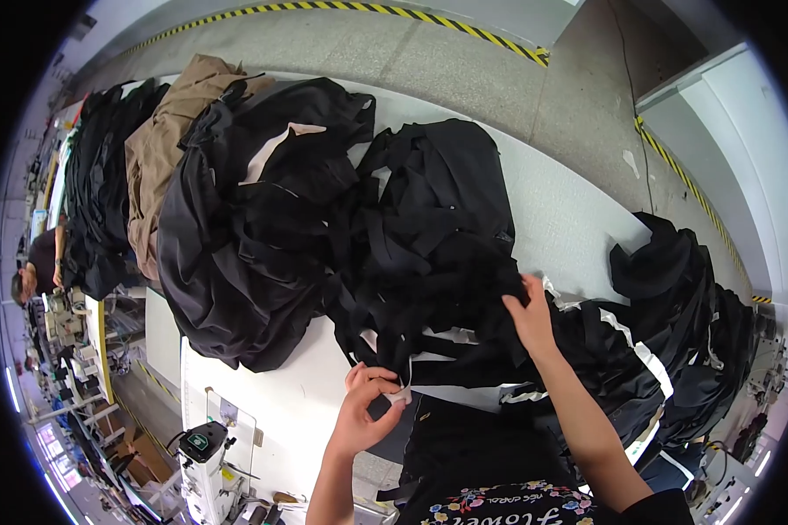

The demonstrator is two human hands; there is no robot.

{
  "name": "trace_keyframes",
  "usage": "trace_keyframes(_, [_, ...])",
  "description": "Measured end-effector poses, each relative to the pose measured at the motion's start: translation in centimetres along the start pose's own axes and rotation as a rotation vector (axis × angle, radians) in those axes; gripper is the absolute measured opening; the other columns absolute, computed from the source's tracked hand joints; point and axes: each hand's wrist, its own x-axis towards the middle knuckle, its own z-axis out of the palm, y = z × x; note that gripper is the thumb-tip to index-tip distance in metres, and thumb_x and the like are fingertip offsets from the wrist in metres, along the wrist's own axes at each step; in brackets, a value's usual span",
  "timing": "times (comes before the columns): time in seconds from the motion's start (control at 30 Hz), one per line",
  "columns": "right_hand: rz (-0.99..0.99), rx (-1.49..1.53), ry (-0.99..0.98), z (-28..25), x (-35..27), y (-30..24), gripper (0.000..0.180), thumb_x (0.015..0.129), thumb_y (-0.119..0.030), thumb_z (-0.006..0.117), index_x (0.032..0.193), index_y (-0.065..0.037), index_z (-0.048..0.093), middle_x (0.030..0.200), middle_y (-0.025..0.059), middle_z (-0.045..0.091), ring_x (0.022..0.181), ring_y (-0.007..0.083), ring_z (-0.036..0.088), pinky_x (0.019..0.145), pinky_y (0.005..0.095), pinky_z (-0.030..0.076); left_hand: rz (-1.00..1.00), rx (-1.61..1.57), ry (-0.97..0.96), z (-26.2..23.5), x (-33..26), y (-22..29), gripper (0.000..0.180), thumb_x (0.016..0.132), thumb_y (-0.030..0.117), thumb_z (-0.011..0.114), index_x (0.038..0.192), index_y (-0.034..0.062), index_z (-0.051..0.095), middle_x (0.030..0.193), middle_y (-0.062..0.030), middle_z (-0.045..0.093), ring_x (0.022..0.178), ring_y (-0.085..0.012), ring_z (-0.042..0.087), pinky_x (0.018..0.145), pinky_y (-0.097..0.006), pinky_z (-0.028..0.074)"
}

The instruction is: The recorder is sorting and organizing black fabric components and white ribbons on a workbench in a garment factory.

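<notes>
A heap of black cloth (438,175) lies on the table in front of me, with straps and pale bits showing among its folds. At its near edge my left hand (365,409) is closed, thumb and fingers pinching a small white strip (400,395) beside the black fabric. My right hand (532,317) is at the heap's right side, thumb and fingers closed on the edge of the black fabric (510,293). Its fingertips are partly hidden by the cloth.
More black garments (236,254), a brown one (171,122) and dark cloth fill the left. A black pile with white strips (648,363) lies at right. A sewing machine (203,464) stands at the lower left. Another person (39,267) is at far left. The white table (552,188) curves behind.
</notes>
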Motion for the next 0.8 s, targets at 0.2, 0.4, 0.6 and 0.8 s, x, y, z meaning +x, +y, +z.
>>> trace_keyframes(0.2, [-0.584,-0.167,-0.253,2.5,-2.7,-5.9,0.032,0.075,0.004,0.06,0.104,-0.007,0.068,0.112,0.0091,0.065,0.109,0.0291,0.059,0.097,0.0388,0.045,-0.046,-0.173,-0.151,-1.9,-1.5,1.1,0.018,0.074,0.011,0.077,0.083,0.0074,0.061,0.098,-0.0046,0.06,0.102,-0.0193,0.056,0.114,-0.047,0.019])
trace_keyframes(0.4, [-0.604,-0.006,-0.95,4.4,-8.9,-9.9,0.041,0.078,-0.019,0.073,0.117,-0.013,0.062,0.117,0.0038,0.062,0.115,0.0217,0.055,0.109,0.043,0.032,-0.069,-0.221,-0.333,-3.1,-1.3,4.4,0.018,0.073,0.007,0.079,0.083,0.0054,0.064,0.089,-0.0035,0.064,0.094,-0.0197,0.059,0.106,-0.04,0.032])
trace_keyframes(0.6, [-0.596,-0.044,-1.016,1.5,-9.3,-10.0,0.027,0.085,-0.037,0.072,0.086,-0.011,0.066,0.076,-0.0022,0.06,0.086,0.0143,0.061,0.106,0.0401,0.03,-0.039,-0.257,-0.342,-5.7,-1.6,4.8,0.012,0.076,0.005,0.079,0.081,0.0032,0.068,0.077,-0.003,0.067,0.077,-0.0173,0.061,0.099,-0.04,0.04])
trace_keyframes(0.8, [-0.594,-0.118,-0.889,-1.9,-8.9,-9.1,0.028,0.087,-0.035,0.071,0.085,-0.008,0.067,0.08,0.0002,0.064,0.085,0.0165,0.061,0.104,0.0395,0.033,0.045,-0.44,-0.116,-9.4,-1.9,4.4,0.017,0.074,0.011,0.08,0.076,0.0029,0.065,0.071,-0.0057,0.064,0.069,-0.0179,0.058,0.094,-0.045,0.041])
